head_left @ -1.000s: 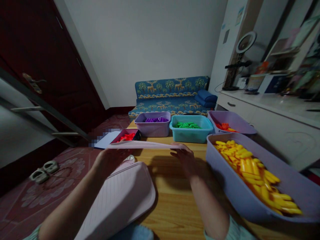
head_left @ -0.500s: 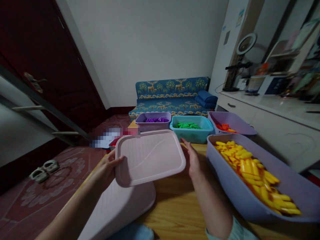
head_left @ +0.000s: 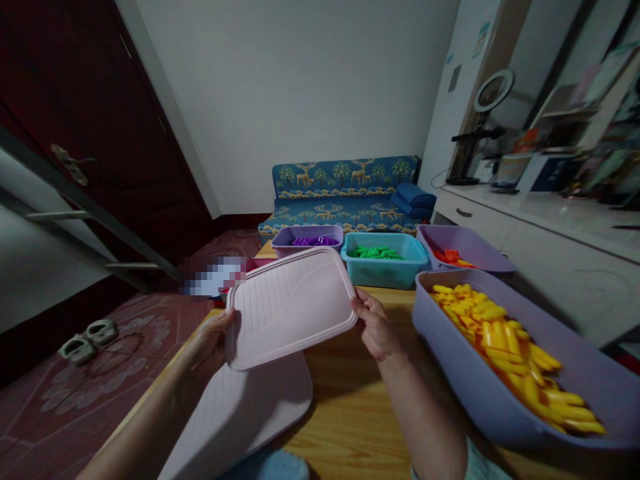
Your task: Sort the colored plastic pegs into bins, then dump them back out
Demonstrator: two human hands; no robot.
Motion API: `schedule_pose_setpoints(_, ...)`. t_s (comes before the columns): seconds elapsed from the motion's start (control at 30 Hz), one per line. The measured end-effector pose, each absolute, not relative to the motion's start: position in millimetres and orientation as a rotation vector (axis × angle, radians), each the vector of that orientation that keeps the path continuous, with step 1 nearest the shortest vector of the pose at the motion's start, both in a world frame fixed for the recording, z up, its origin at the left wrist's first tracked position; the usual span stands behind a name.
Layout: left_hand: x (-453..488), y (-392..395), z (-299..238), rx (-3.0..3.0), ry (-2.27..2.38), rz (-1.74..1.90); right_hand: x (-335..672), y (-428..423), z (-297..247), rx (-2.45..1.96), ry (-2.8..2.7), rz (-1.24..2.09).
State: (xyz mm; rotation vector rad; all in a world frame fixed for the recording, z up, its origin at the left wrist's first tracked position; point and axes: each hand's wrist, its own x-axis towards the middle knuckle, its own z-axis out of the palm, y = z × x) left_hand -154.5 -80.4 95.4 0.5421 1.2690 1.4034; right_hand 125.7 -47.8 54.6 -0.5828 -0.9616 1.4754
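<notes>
A pale pink plastic lid [head_left: 293, 307] with rounded corners and ridges is held tilted above the table. My left hand [head_left: 215, 339] grips its left edge, and my right hand [head_left: 375, 323] is closed on its right edge. Beneath it lies a second, larger pale lid [head_left: 250, 407], partly covered by the first. To the right of my right hand stands a large lavender bin [head_left: 450, 360] holding many yellow plastic pieces [head_left: 500, 340].
Along the wooden table's [head_left: 350, 427] far side stand a purple bin [head_left: 285, 248] with purple pieces, a turquoise bin [head_left: 380, 273] with green pieces and a lavender bin [head_left: 465, 243] with red and orange pieces. Behind is a blue patterned sofa [head_left: 340, 200]; a ladder [head_left: 95, 213] leans at left.
My right hand has closed on the lid's right edge, where it was apart from it before. The lid has shifted slightly left, with its right side tipped higher.
</notes>
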Motion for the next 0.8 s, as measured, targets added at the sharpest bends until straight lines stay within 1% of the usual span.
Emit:
schedule_pose_setpoints(0.27,-146,-106,85,0.721,1.094,1.238,121,-36,38,-0.747,-0.741,1.349)
schedule_pose_setpoints(0.43,-153,-98,83,0.753,1.041,1.349,116,-38,40,-0.793,-0.65,1.351)
schedule_pose_setpoints(0.5,-158,-89,80,0.725,1.086,1.429,113,-40,41,-0.865,-0.733,1.303)
schedule_pose_setpoints(0.57,-163,-76,78,0.691,1.147,1.469,112,-42,42,-0.99,-0.912,1.174)
schedule_pose_setpoints(0.67,-171,-55,82,0.702,1.215,1.45,112,-42,45,-1.13,-1.141,0.998)
schedule_pose_setpoints(0.8,-177,-16,110,0.796,1.236,1.361,111,-28,63,-1.213,-1.168,1.101)
